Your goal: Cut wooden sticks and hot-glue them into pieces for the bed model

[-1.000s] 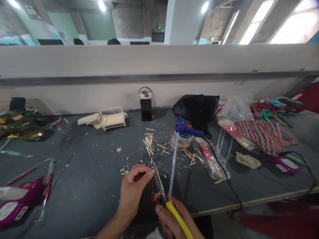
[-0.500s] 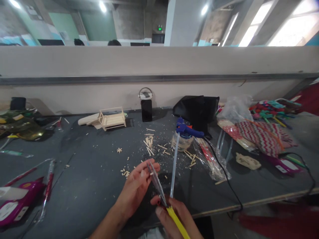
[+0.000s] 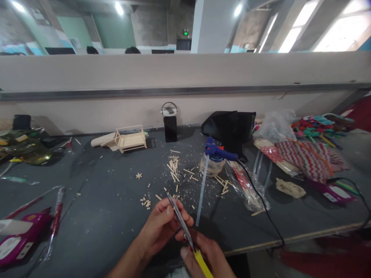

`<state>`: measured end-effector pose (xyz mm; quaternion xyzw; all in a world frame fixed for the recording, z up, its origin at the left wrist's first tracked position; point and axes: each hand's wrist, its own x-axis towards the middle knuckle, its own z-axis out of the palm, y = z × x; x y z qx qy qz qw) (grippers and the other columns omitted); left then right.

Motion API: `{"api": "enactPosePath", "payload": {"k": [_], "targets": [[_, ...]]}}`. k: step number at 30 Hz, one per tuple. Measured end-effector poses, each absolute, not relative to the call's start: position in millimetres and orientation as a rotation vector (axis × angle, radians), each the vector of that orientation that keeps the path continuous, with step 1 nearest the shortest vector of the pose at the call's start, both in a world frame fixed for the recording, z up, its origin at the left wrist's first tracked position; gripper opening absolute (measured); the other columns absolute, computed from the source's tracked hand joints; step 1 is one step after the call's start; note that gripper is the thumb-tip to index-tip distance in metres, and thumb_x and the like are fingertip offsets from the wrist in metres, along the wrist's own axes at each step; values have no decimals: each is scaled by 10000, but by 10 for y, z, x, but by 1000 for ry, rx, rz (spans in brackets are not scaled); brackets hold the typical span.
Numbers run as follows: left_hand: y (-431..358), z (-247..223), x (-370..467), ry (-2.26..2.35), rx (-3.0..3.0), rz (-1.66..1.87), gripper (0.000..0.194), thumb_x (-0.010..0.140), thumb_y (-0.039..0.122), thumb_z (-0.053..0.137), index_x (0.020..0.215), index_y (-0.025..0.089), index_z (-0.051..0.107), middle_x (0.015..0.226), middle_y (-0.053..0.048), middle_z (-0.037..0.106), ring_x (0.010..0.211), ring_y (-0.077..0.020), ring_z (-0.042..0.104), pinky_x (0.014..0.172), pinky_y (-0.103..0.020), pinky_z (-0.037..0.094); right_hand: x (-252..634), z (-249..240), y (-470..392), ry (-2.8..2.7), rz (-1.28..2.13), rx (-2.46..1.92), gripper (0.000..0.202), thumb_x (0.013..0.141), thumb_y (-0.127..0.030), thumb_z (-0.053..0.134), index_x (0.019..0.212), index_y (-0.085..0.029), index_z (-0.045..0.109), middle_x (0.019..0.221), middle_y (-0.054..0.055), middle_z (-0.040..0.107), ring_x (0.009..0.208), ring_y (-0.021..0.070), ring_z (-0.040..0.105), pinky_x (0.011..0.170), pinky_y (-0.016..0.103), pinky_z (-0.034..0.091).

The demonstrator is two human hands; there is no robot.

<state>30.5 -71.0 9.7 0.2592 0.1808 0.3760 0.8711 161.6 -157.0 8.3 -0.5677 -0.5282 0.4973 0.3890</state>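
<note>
In the near middle of the desk, my right hand (image 3: 205, 249) is closed round the yellow handles of a pair of scissors (image 3: 182, 221), whose metal blades point up and away. The blades look nearly together. My left hand (image 3: 160, 222) is pinched beside the blade tips, fingers curled; what it holds is too small and hidden to make out. Just beyond lie small cut wooden pieces (image 3: 147, 203), a flower-shaped cluster of bits (image 3: 139, 175) and a pile of short wooden sticks (image 3: 173, 166).
A blue glue gun (image 3: 217, 150) rests on a round clear jar (image 3: 212, 166), its clear glue stick (image 3: 202, 193) reaching toward my hands. Further back are a small wooden stick frame (image 3: 131, 139) and a black phone (image 3: 170, 129). Packaged sticks (image 3: 246, 185) and a black cable lie right.
The scissor blades have gone from parted to nearly together. My left fingers have curled in around them and moved slightly nearer; a small pale piece between the blades no longer shows clearly.
</note>
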Motion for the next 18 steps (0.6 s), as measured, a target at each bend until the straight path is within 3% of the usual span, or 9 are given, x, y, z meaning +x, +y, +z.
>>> {"api": "enactPosePath", "payload": {"k": [5, 11, 16, 18], "targets": [[-695, 89, 310, 421, 535, 775, 264, 721, 375, 778, 829, 154, 683, 709, -53, 704, 690, -199, 688, 434, -200, 463, 1630, 48, -1574, -1286, 1332, -1412, 253, 785, -362, 614, 928, -166, 688, 723, 37, 619, 606, 157, 492, 553, 259, 395], [-710, 57, 333, 460, 532, 769, 269, 688, 364, 804, 818, 152, 701, 689, -55, 709, 637, -186, 679, 409, -185, 412, 1619, 45, -1577, -1200, 1349, -1353, 415, 778, -527, 599, 933, -152, 687, 782, 64, 619, 675, 182, 516, 612, 282, 416], [-753, 41, 361, 554, 523, 736, 321, 637, 379, 837, 810, 145, 699, 673, -61, 702, 607, -164, 666, 433, -167, 355, 1653, 148, -1592, -1093, 1532, -1329, 428, 798, -571, 587, 976, -186, 649, 624, -15, 517, 546, 131, 447, 541, 261, 372], [-772, 22, 361, 580, 524, 717, 330, 629, 384, 842, 811, 148, 699, 703, -69, 713, 660, -174, 681, 472, -168, 380, 1667, 178, -1599, -1081, 1611, -1343, 428, 798, -595, 574, 908, -184, 627, 582, -29, 492, 505, 116, 427, 504, 249, 345]]}}
